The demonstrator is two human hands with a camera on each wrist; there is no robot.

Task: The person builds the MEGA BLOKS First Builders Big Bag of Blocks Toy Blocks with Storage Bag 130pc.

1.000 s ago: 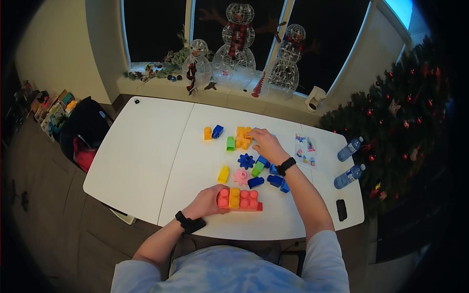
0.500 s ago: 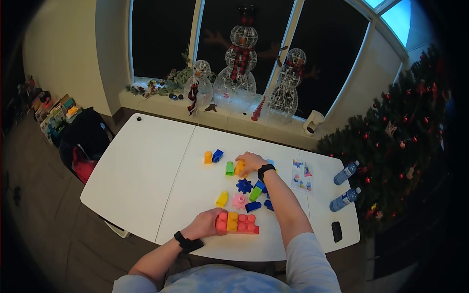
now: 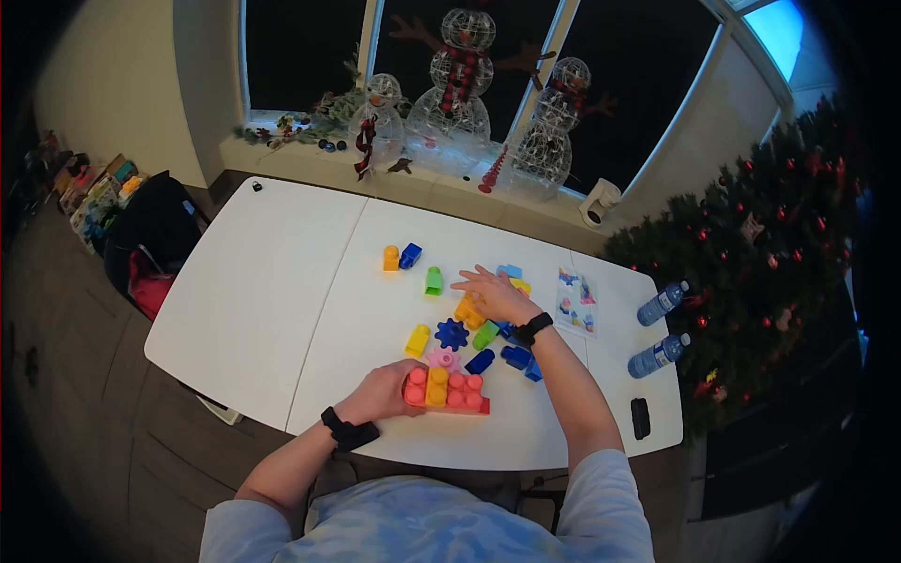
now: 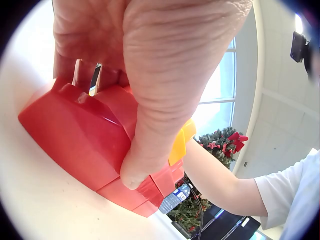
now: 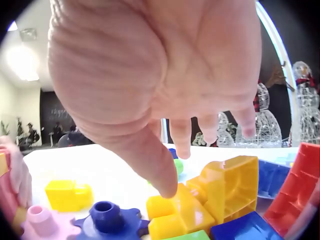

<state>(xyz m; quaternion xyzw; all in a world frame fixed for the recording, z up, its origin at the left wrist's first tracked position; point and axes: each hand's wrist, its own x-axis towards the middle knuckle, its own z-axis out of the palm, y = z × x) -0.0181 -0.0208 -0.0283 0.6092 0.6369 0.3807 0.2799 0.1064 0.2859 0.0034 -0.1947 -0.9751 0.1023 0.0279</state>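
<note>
Two hands are busy: nearest, my left hand (image 3: pixel 383 390) grips the left end of the red build (image 3: pixel 465 400) on the table (image 3: pixel 244 310), and a firm hold there should stop it sliding. It's low and long, coral studs (image 3: pixel 457 381) flanking one yellow-orange block (image 3: pixel 436 387). Farther, beyond the pink gear (image 3: pixel 443 357) and blue gear (image 3: pixel 452 335), my right hand (image 3: pixel 497 293) is over the orange blocks (image 3: pixel 468 312), fingers apart; a pinch from the sides would spare the green block (image 3: pixel 485 335) beside them. They're glossy, studded; thumb contact I can't tell.
</note>
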